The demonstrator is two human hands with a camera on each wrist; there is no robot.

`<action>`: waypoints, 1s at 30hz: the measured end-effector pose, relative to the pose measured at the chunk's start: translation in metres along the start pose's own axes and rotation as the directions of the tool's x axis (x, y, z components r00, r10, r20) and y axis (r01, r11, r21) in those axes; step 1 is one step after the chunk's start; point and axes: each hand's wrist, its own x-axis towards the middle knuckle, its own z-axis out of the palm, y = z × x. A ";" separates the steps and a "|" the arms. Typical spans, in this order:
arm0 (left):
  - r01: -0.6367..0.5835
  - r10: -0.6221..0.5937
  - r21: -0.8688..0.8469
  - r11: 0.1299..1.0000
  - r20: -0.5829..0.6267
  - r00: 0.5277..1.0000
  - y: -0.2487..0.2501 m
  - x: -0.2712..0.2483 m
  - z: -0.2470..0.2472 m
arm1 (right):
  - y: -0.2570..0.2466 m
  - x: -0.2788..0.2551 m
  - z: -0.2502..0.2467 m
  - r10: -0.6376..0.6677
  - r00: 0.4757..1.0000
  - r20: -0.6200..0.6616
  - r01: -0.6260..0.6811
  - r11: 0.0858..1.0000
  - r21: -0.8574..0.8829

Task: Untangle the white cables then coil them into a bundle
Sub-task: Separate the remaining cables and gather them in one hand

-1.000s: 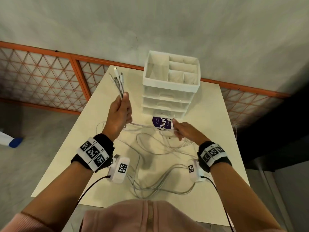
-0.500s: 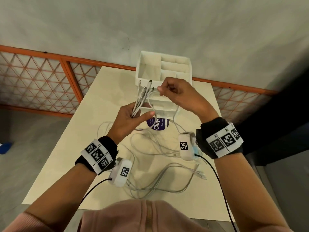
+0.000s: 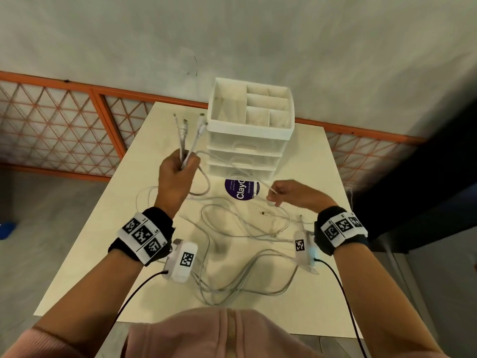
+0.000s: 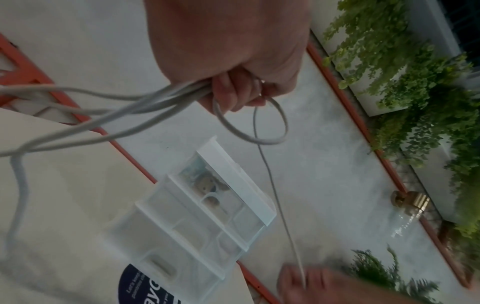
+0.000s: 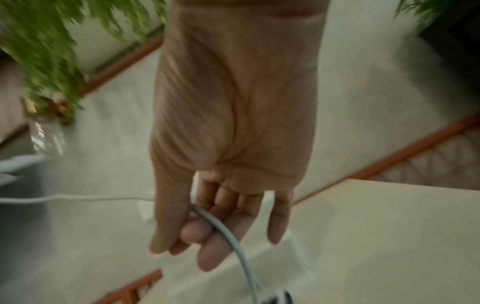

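A: What have the fingers got?

B: The left hand point(image 3: 178, 174) is fisted round the gathered plug ends of the white cables point(image 3: 240, 228), plugs poking above the knuckles. The right hand point(image 3: 289, 195) pinches one strand strung between them.

A: Which step?

B: Untangling, I'd say. The slack sprawls on the table point(image 3: 309, 156) below both hands; next, draw that strand free.

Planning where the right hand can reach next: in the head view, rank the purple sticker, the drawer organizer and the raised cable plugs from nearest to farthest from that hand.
1. Purple sticker, just left of the right hand.
2. Drawer organizer, behind it.
3. Cable plugs, far left, above the left hand.
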 end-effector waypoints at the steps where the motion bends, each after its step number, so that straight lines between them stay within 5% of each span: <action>1: 0.006 -0.006 -0.007 1.000 -0.042 0.999 -0.002 0.002 -0.002 | 0.014 0.001 0.003 0.032 0.999 0.006 -0.032 0.999 -0.023; 6: 0.063 -0.032 0.123 0.990 -0.241 0.970 -0.015 0.006 -0.004 | 0.034 0.007 0.004 -0.014 0.994 -0.106 -0.001 0.991 -0.135; 10: 0.102 -0.039 0.384 0.918 -0.169 0.985 -0.022 0.005 0.001 | -0.008 0.007 -0.004 -0.158 0.948 -0.275 0.156 0.987 -0.030; 18: -0.206 0.198 0.146 0.968 0.066 0.978 0.006 -0.018 0.034 | -0.091 0.001 0.005 -0.327 0.938 -0.113 0.306 0.936 -0.174; 26: -0.309 0.265 0.189 0.932 0.227 0.937 -0.004 -0.012 0.032 | -0.094 -0.008 0.001 -0.321 0.944 -0.075 0.325 0.944 0.055; 30: -0.334 0.326 0.266 0.904 0.073 0.942 -0.002 -0.011 0.031 | -0.052 0.004 0.005 -0.246 0.967 -0.065 0.252 0.961 0.111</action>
